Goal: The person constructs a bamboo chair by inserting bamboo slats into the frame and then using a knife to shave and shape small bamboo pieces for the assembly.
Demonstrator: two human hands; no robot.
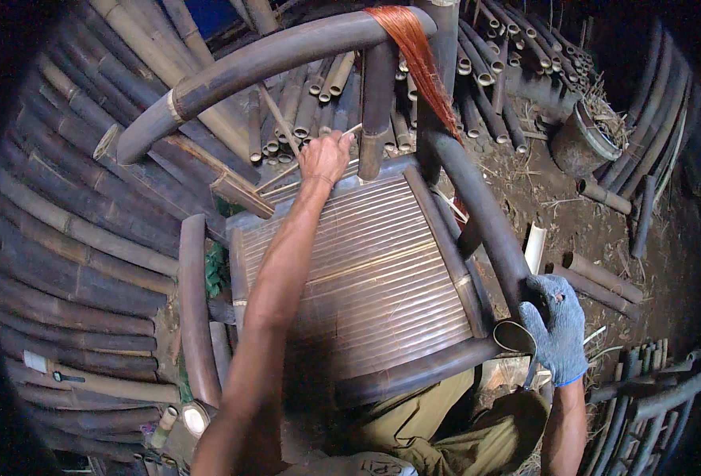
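Observation:
A dark bamboo chair stands before me, with a slatted bamboo seat (366, 278) and a curved top rail (271, 67). My bare left hand (325, 159) reaches across the seat to its far edge. Its fingers are closed on a thin bamboo strip (277, 119), near the back upright (378, 99). At the near right, my right hand (558, 329) wears a grey-blue knitted glove and is closed about the lower end of the dark bamboo armrest (485, 218). A narrow shiny piece (530, 374) shows below the glove; I cannot make out its kind. Orange fibre strands (422, 63) hang over the top rail.
Long bamboo poles (80, 230) are stacked along the left. Cut bamboo tubes (485, 67) lie in piles at the back. A bucket of shavings (584, 143) stands at the right, with loose bamboo pieces (596, 285) on the dirt floor. Another bamboo frame (644, 401) is at lower right.

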